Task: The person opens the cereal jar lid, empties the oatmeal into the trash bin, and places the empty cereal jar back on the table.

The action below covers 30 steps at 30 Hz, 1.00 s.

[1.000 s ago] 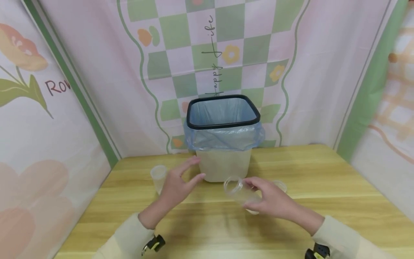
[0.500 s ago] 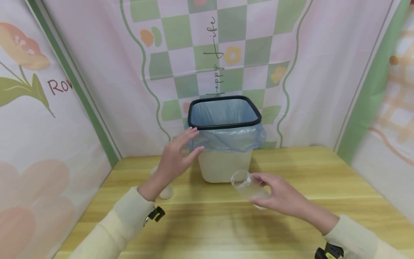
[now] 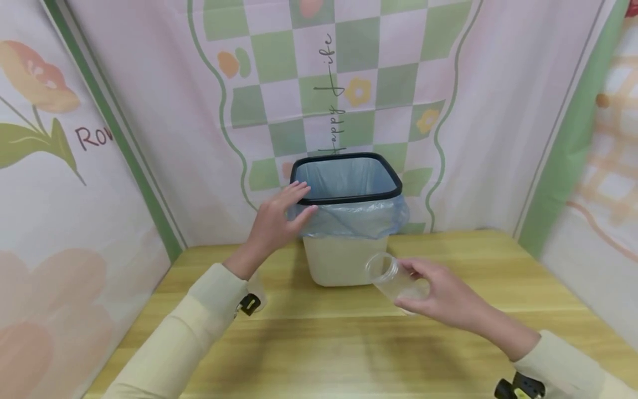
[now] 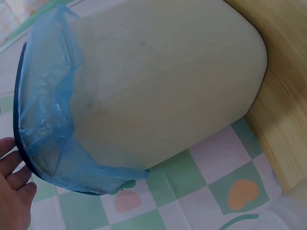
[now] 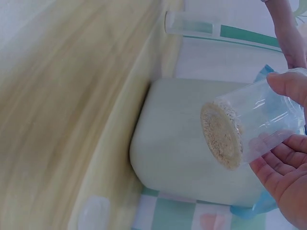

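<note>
My right hand (image 3: pixel 438 291) holds a clear plastic jar (image 3: pixel 394 277) between thumb and fingers. The jar is tilted, its open mouth toward the upper left, in front of the trash bin (image 3: pixel 344 260). In the right wrist view, pale grainy bits (image 5: pixel 223 136) gather at the jar's bottom. My left hand (image 3: pixel 279 216) is at the bin's left front, its fingers extended at the black rim (image 3: pixel 349 199). The left wrist view also has those fingers (image 4: pixel 19 177) right against the rim. A blue bag (image 3: pixel 359 219) lines the bin and folds over its outside.
Another clear jar (image 5: pixel 192 23) stands on the left of the wooden table (image 3: pixel 319 349), partly behind my left forearm in the head view. A pale translucent item (image 5: pixel 93 213) lies low in the right wrist view. Patterned cloth (image 3: pixel 199 111) hangs behind and at both sides.
My left hand has risen from beside the bin's lower body to its rim. My right hand has drawn slightly right and up with the jar, which stays tilted.
</note>
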Tool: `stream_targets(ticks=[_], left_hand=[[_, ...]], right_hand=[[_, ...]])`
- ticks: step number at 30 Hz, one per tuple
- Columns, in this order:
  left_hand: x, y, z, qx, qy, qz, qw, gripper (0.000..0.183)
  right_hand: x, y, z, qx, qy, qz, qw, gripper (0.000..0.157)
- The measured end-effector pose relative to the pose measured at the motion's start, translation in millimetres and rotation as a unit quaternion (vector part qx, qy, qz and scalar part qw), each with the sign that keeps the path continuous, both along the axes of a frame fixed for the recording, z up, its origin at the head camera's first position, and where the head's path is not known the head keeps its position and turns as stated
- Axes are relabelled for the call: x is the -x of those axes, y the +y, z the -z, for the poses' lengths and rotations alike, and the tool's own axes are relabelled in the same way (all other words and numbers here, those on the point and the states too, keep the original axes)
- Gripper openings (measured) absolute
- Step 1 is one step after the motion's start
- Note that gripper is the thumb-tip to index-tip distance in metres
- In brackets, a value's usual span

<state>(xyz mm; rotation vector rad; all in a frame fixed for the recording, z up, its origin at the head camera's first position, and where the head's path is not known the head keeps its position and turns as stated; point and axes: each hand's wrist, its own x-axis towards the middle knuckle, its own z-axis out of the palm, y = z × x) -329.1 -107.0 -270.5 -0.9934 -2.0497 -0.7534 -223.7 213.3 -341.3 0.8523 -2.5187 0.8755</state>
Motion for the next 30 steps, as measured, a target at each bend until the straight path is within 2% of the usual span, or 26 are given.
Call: stream_targets(ticks=[7, 13, 19, 24, 30], left_hand=[[7.5, 0.2, -0.7, 0.013, -0.013, -0.02, 0.9996, 0.035], [13.3, 1.6, -1.7, 0.003, 0.004, -0.011, 0.9999, 0.027], [17.4, 3.2, -1.9, -0.006, 0.024, -0.001, 0.9997, 0.02], [16.8, 4.7, -2.4, -0.008, 0.039, -0.011, 0.9992, 0.017], [19.3, 5.2, -3.7, -0.007, 0.044, -0.026, 0.9987, 0.016]], right_hand=[[4.2, 6.8, -12.3, -0.001, 0.035, 0.001, 0.999, 0.055], [8.6, 13.1, -29.2, -0.01, 0.072, 0.013, 0.997, 0.057], [13.6, 18.9, -51.9, -0.015, 0.106, 0.019, 0.994, 0.061], [21.9, 23.1, -73.7, -0.012, 0.133, 0.004, 0.991, 0.06], [34.5, 26.0, -104.0, -0.028, 0.157, 0.011, 0.987, 0.058]])
